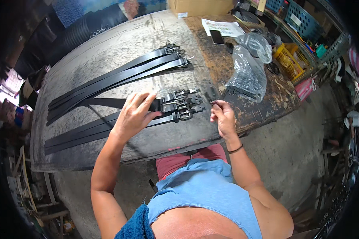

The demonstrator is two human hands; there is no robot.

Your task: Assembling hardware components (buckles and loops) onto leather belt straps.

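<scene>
My left hand (132, 116) is closed round the buckle end of a black belt (105, 102), whose strap trails left across the table. Fingers pinched together, my right hand (224, 117) is just right of the buckles; something small and dark shows at its fingertips, too little to name. Metal buckles (182, 105) with small black pieces at their ends lie between the two hands. They belong to several black belts (83, 133) laid side by side below the held one. Farther back rests another group of black belts (121, 75), buckles to the right.
A clear plastic bag (249, 75) with dark contents lies on the worn wooden part of the table, near a phone (217, 37) and a printed sheet (227, 27). A cardboard box (203, 8) stands at the back. Yellow basket (289, 59) and blue basket (303, 20) sit at right.
</scene>
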